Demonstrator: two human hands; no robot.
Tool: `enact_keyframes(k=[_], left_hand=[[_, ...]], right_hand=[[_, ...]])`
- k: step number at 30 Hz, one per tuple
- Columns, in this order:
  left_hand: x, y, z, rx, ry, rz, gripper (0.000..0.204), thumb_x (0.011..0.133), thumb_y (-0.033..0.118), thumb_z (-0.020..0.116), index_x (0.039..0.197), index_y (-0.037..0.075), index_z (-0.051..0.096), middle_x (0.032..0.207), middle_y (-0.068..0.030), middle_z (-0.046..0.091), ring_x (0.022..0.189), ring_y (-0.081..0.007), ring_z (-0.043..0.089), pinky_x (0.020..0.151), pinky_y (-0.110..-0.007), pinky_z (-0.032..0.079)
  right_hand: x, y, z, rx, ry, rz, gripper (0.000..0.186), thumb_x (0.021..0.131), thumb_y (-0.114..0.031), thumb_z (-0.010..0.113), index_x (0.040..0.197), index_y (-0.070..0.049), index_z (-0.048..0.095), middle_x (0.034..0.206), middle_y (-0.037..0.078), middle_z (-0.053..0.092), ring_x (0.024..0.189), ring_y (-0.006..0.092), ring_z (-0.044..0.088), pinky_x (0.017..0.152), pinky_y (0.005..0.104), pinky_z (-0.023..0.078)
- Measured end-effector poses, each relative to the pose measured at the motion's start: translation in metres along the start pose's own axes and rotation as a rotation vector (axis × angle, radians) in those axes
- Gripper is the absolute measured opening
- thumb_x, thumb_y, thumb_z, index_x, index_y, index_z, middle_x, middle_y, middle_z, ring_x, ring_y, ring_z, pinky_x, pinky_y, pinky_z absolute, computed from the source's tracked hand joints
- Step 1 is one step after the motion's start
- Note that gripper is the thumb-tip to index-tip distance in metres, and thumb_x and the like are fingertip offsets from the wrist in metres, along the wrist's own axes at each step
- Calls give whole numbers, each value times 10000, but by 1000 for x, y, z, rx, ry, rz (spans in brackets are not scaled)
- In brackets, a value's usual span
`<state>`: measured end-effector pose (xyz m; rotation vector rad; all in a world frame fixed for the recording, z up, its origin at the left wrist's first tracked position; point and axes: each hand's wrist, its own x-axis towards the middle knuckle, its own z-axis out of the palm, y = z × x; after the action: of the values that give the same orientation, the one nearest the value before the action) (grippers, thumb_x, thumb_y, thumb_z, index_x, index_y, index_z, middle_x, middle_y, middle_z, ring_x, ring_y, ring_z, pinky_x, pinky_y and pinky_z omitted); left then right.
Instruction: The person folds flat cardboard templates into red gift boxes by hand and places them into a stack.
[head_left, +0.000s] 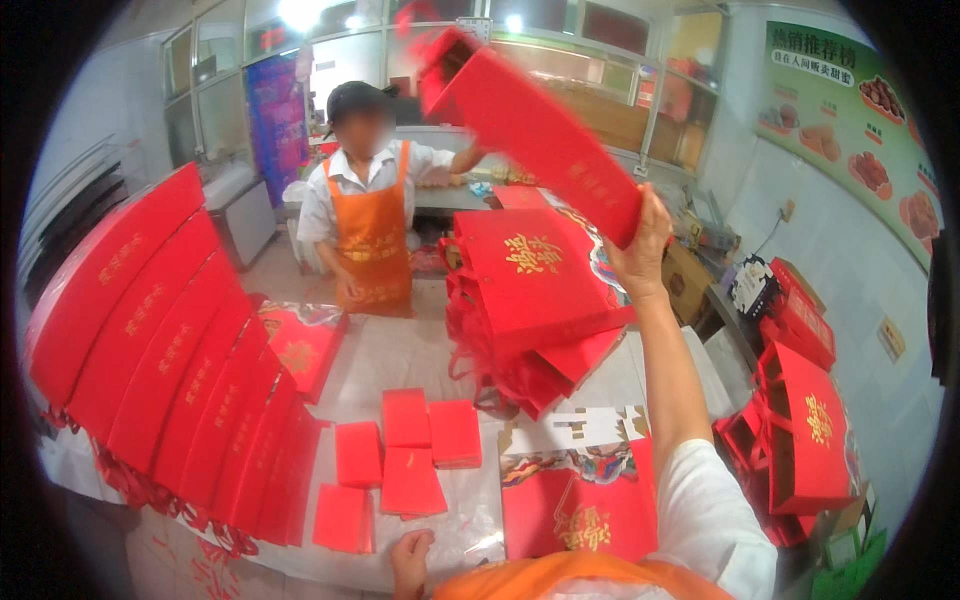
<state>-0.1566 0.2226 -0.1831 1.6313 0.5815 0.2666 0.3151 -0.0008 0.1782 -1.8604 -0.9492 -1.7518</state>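
Note:
My right hand (645, 235), arm stretched forward and up, grips the bottom end of a red gift bag (550, 130). The bag is tilted in the air, its mouth toward the upper left, its red handles blurred. Below it lies a pile of red gift bags (535, 270) with gold lettering. My left hand (410, 560) hangs low at the table's near edge, fingers curled with nothing visible in them. Several small stacks of red cards or packets (412, 480) are near it. A flat red bag blank (580, 500) with a colourful pattern lies in front of me.
Many red bags stand in a leaning row (170, 360) along the left. Across the table (385, 350) a person in an orange apron (370, 240) reaches an arm toward the raised bag. More red bags (810, 430) and boxes (690, 285) are at the right.

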Motion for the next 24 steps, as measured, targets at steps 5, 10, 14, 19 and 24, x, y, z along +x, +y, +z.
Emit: enact_keyframes(k=[5, 10, 14, 19, 24], left_hand=[[5, -28, -8, 46, -21, -4, 296, 1029, 242, 551, 1188, 37, 693, 1139, -102, 698, 1075, -217, 625, 976, -353, 483], [6, -34, -16, 259, -38, 122, 366, 1039, 315, 504, 1201, 45, 691, 1157, -129, 693, 1074, -266, 630, 967, -384, 487], [3, 13, -9, -103, -59, 77, 283, 1003, 176, 562, 1183, -12, 672, 1137, -121, 690, 1060, -211, 641, 951, -323, 490], [15, 157, -10, -364, -509, 418, 325, 1032, 158, 502, 1241, -52, 635, 1287, -193, 604, 1221, -261, 573, 1088, -379, 407], [-13, 261, -2, -1154, -1246, 369, 534, 1068, 388, 428, 1276, -72, 601, 1415, -225, 462, 1306, -376, 479, 1111, -493, 362]], right_hand=[[-31, 12, 20, -185, -97, -248, 787, 693, -33, 741, 1413, -182, 460, 1367, 63, 498, 1304, 262, 478, 1141, 462, 298], [-74, 25, 32, -263, -196, -220, 603, 833, -48, 641, 1383, -232, 479, 1365, 20, 501, 1304, 217, 487, 1165, 457, 292], [-80, 14, 37, -200, -255, -199, 621, 845, -49, 603, 1425, -226, 469, 1393, 22, 496, 1338, 221, 467, 1171, 471, 283], [-62, 24, 52, -316, -269, -302, 618, 898, -83, 548, 1468, -310, 475, 1443, 25, 472, 1365, 218, 437, 1147, 486, 313], [-77, -43, 10, 29, -268, -150, 712, 810, -58, 683, 1471, -227, 477, 1475, 54, 483, 1351, 275, 455, 1115, 489, 326]])
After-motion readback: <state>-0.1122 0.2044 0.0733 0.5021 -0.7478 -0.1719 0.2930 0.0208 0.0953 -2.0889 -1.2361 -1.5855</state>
